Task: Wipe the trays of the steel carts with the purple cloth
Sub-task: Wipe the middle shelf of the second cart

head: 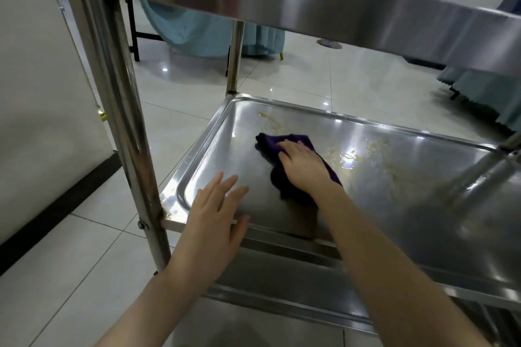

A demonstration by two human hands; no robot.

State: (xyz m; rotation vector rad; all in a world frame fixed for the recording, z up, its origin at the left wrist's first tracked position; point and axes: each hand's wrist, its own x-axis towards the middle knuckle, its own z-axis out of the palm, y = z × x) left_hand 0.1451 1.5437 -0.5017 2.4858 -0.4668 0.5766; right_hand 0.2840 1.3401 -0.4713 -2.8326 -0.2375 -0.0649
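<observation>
The steel cart's middle tray (394, 132) fills the centre of the view, smeared with yellowish residue (346, 156) toward its back and right. The crumpled purple cloth (270, 146) lies on the tray's left half. My right hand (303, 166) presses flat on the cloth, fingers straight. My left hand (217, 214) hovers flat with spread fingers over the tray's front left corner; contact with the rim is unclear.
The cart's upper tray (310, 0) overhangs the top of the view. A steel post (124, 110) stands at the front left, another (235, 56) at the back left. A lower tray (282, 290) sits beneath. Teal-draped tables (197, 31) stand on the tiled floor behind.
</observation>
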